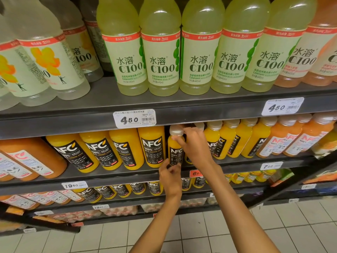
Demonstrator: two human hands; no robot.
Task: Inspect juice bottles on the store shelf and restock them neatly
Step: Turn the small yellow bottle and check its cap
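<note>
A small NFC orange juice bottle [175, 149] with a black label and white cap stands upright on the middle shelf [116, 175], in a gap between the large NFC bottles [127, 148] and a row of small ones [229, 141]. My left hand [170, 177] pinches the bottle's base from below. My right hand [194, 145] grips its neck just under the cap, reaching in from the right. Part of the label is hidden by my fingers.
Above, a shelf carries pale green C100 bottles [164, 57] with price tags [135, 118] on its edge. Orange-pink juice bottles [291, 139] fill the right of the middle shelf. Lower shelves hold more NFC bottles [120, 190]. White tiled floor [164, 234] lies below.
</note>
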